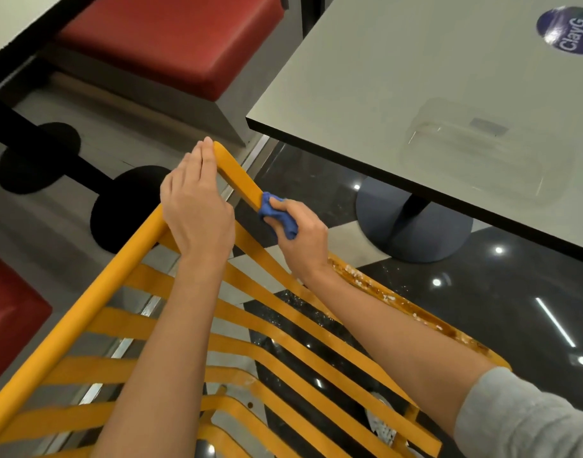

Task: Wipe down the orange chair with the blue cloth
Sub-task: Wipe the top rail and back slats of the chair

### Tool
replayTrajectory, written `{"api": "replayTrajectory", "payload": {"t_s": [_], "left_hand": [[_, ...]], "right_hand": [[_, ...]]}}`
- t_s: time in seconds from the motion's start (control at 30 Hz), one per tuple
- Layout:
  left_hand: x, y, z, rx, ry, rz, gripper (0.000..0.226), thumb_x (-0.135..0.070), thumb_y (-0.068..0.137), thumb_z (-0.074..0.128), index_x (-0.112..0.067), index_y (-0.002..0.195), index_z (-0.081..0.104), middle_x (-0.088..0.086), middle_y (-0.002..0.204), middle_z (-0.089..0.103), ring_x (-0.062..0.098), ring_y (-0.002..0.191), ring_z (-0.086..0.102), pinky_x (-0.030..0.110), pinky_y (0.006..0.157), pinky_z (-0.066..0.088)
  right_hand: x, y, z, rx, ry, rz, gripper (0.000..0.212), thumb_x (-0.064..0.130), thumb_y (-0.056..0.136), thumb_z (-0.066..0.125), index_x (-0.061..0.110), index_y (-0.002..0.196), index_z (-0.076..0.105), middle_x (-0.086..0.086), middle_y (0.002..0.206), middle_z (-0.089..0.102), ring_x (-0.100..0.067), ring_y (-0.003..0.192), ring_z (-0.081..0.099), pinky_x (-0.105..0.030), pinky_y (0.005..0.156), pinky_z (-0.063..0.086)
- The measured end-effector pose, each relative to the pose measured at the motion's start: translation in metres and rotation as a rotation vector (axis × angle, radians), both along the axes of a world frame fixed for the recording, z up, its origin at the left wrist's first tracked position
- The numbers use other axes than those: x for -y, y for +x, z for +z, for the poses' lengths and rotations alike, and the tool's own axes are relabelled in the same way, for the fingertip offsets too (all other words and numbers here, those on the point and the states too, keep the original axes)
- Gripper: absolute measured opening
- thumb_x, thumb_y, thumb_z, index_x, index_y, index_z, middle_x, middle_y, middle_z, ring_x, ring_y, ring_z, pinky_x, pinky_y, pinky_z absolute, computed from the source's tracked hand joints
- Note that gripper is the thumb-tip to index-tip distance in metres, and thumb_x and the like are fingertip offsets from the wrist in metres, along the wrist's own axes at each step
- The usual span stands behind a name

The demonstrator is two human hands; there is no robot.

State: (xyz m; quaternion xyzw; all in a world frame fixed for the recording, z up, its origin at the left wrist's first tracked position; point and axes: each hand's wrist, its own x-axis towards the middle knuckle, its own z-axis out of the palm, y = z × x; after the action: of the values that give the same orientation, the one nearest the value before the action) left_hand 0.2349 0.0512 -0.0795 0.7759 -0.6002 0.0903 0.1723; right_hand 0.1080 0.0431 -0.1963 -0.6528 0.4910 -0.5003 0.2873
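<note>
A: Left hand (pixel 197 206)?
B: Laid flat along the orange chair (pixel 85 312) at its top corner, fingers straight and together, palm pressing the frame. Holding nothing.

A: And the right hand (pixel 300 242)?
B: Curled round the blue cloth (pixel 278 216), bunched small in the fist and pressed against the frame rail just right of that corner. Thumb on top of the cloth.

A: Where exactly on the chair?
B: On the front rail, between the corner under the left hand and a stained stretch (pixel 399 300) further along the same rail, brown with white flecks, partly hidden by the right forearm. Grey sleeve (pixel 531 414) pushed up past the elbow.

A: Chair itself?
B: Slatted, orange-yellow, seen from above, with floor visible through the gaps between slats.

A: Around it?
B: Grey surface (pixel 415 77) at upper right, bearing a round blue sticker (pixel 571 29) and a clear plastic container (pixel 482 150). Round dark-blue pedestal base (pixel 412 223) below it on glossy black floor. Red cushioned seats (pixel 171 38) at upper left and left edge.
</note>
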Motion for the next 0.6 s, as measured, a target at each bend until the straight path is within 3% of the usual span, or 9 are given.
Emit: {"api": "replayTrajectory", "payload": {"t_s": [0.13,0.23,0.33,0.47,0.6], "left_hand": [[-0.001,0.0,-0.003,0.028,-0.018,0.01,0.056,-0.003,0.094,0.051,-0.007,0.148,0.037,0.013,0.145,0.05,0.031,0.133,0.046,0.045,0.112,0.032],[-0.001,0.002,-0.003,0.033,-0.003,0.008,0.059,-0.001,0.093,0.052,-0.009,0.149,0.035,0.011,0.148,0.047,0.028,0.138,0.042,0.043,0.115,0.027],[-0.002,-0.001,0.0,0.029,0.014,0.017,0.061,-0.001,0.093,0.053,-0.01,0.15,0.033,0.008,0.15,0.044,0.025,0.141,0.038,0.042,0.116,0.025],[-0.002,-0.003,0.001,0.022,0.01,0.033,0.063,0.0,0.092,0.053,-0.011,0.151,0.033,0.007,0.152,0.042,0.024,0.141,0.037,0.042,0.116,0.024],[-0.002,0.0,0.0,0.023,0.007,0.03,0.065,0.003,0.091,0.054,-0.012,0.151,0.034,0.007,0.152,0.042,0.025,0.141,0.037,0.042,0.117,0.024]], "right_hand": [[0.017,0.03,0.026,0.083,-0.068,0.02,0.031,0.01,0.087,0.074,0.005,0.116,0.067,-0.012,0.112,0.07,-0.022,0.104,0.066,-0.034,0.092,0.056],[0.006,0.016,0.007,0.006,-0.047,0.045,0.035,0.009,0.088,0.073,0.007,0.122,0.067,-0.01,0.122,0.068,-0.023,0.114,0.063,-0.036,0.099,0.053],[-0.01,-0.014,-0.018,-0.109,-0.008,0.052,0.034,0.011,0.087,0.074,0.01,0.12,0.067,-0.005,0.12,0.069,-0.021,0.11,0.064,-0.041,0.092,0.055],[0.001,0.01,0.005,-0.061,0.004,-0.03,0.029,0.006,0.085,0.074,0.01,0.112,0.065,-0.006,0.108,0.069,-0.022,0.096,0.064,-0.04,0.082,0.057],[-0.003,0.017,0.006,-0.059,-0.02,0.006,0.033,0.011,0.089,0.071,0.009,0.121,0.064,-0.009,0.12,0.067,-0.023,0.11,0.062,-0.03,0.095,0.051]]}}
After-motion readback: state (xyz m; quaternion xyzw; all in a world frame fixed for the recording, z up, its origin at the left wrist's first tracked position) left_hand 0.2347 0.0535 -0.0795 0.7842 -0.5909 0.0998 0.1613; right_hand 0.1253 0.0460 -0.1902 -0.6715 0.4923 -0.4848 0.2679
